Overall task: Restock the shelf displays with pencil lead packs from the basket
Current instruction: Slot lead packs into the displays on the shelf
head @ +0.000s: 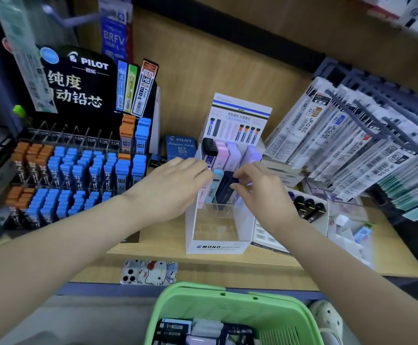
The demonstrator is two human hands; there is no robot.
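Green basket (232,302) down below holds dark and pale lead packs (178,329), and up at the shelf's (203,260) front edge, in the white display box (217,246), the left hand (175,180) touches a sky-blue pack (214,186) with relaxed fingers while the right hand (260,185) pinches the slim navy pack (226,189) beside it.

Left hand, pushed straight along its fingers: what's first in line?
Probably the light blue lead pack in the MONO display: the left hand points straight at it, fingertips nearly touching. Depth is unclear, so contact can't be confirmed.
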